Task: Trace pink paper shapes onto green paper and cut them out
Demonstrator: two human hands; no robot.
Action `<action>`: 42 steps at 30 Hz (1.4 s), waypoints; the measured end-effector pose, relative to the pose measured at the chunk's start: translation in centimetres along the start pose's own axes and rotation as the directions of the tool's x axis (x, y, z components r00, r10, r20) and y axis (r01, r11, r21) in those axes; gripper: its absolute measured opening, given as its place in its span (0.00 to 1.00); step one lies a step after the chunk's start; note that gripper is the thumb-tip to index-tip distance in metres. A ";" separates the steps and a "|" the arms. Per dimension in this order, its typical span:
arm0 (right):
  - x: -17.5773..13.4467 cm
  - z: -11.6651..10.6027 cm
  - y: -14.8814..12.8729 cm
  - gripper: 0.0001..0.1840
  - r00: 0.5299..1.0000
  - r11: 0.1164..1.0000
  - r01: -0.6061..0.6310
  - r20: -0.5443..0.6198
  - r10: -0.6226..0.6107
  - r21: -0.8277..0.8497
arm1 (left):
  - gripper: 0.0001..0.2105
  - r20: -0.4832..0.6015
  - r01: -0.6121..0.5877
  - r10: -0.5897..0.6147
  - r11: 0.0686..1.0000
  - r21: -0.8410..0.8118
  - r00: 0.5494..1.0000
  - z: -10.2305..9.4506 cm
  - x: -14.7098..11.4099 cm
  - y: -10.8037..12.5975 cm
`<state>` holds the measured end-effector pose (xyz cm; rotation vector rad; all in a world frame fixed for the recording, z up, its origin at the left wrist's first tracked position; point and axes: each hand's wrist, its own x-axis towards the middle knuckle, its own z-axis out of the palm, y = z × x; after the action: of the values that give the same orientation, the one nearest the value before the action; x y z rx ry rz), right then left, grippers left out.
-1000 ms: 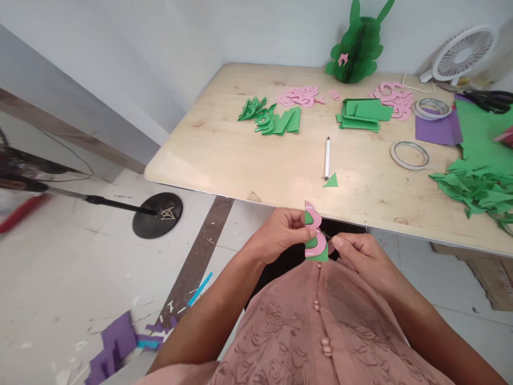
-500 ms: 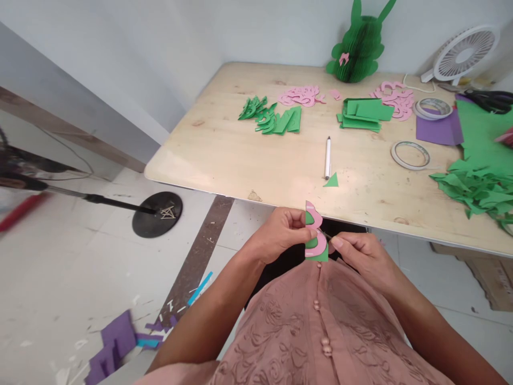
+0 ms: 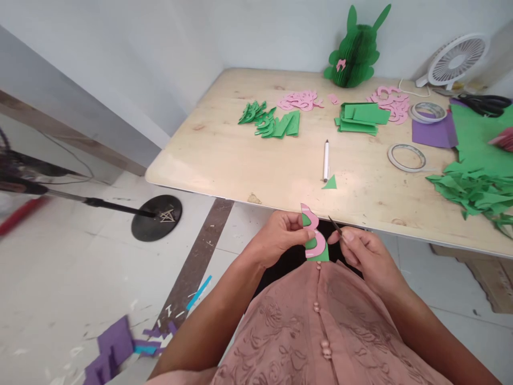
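Observation:
My left hand (image 3: 282, 235) pinches a pink paper cut-out (image 3: 319, 245) shaped in curves, which lies over a piece of green paper (image 3: 324, 256). Both are held just off the table's front edge, above my lap. To the right of the paper, my right hand (image 3: 363, 248) is closed around dark scissors (image 3: 335, 224). Their narrow blades point up and left, apart from the paper; the handles are hidden in the fingers. A white pen (image 3: 326, 161) and a green paper scrap (image 3: 330, 183) lie on the table (image 3: 224, 166) beyond.
Green cut pieces (image 3: 266, 122), pink cut-outs (image 3: 300, 100) and folded green paper (image 3: 363, 117) lie farther back. A green paper rabbit (image 3: 353, 59) and a white fan (image 3: 457, 59) stand by the wall. Tape rolls (image 3: 406, 158) and green scraps (image 3: 473, 187) are at right.
The scissors have come away from the paper's right edge, and my right hand has shifted slightly right. The paper has tilted a little in my left hand.

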<state>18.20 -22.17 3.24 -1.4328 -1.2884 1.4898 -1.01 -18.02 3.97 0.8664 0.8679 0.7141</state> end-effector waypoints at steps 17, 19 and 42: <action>0.5 1.8 -1.8 0.13 0.991 0.974 0.004 -0.127 -0.034 -0.226 | 0.13 -0.029 0.032 -0.033 0.999 -0.042 0.999 0.6 -0.1 -0.6; 0.5 1.7 -1.8 0.13 0.991 0.975 -0.003 -0.128 -0.026 -0.221 | 0.14 -0.031 0.042 -0.044 0.997 -0.059 0.999 0.6 -0.2 -0.7; 0.5 1.4 -0.4 0.11 0.994 0.985 -0.013 -0.111 -0.006 -0.170 | 0.14 -0.065 0.051 -0.062 0.987 -0.151 0.996 -0.1 -0.6 -1.8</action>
<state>16.74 -21.87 3.36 -1.6053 -1.3715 1.3078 -1.04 -19.30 2.54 0.6844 0.8857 0.7532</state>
